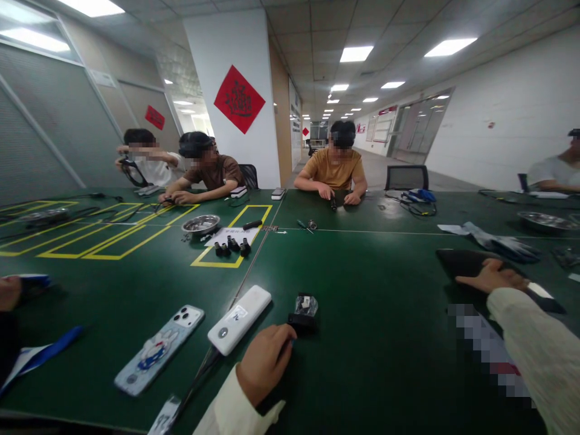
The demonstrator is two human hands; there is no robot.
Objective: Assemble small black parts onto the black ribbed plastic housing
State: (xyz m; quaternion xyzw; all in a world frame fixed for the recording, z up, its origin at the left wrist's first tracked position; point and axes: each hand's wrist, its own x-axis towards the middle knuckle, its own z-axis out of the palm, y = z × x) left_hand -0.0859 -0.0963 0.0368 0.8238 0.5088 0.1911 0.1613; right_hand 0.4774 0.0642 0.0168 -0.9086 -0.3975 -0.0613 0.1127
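Observation:
My left hand [267,362] rests on the green table [371,362] with its fingers curled together. Its fingertips reach the near left edge of a small black holder [302,323] with a clear plastic packet [307,304] on it. What those fingers hold, if anything, is hidden. At the right, my right hand [496,278] lies across a flat dark case [462,263], thumb stretched out and apart from the other fingers. Left of my left hand are a white power bank [240,320] with a cable and a phone [158,350] in a rabbit-pattern case.
Several black cylindrical parts [232,244] stand near a metal bowl [200,224]. Grey gloves [498,241] lie beyond the dark case. Another person's hand [9,293] is at the left edge, above a blue strap [54,350]. Several people sit across the table.

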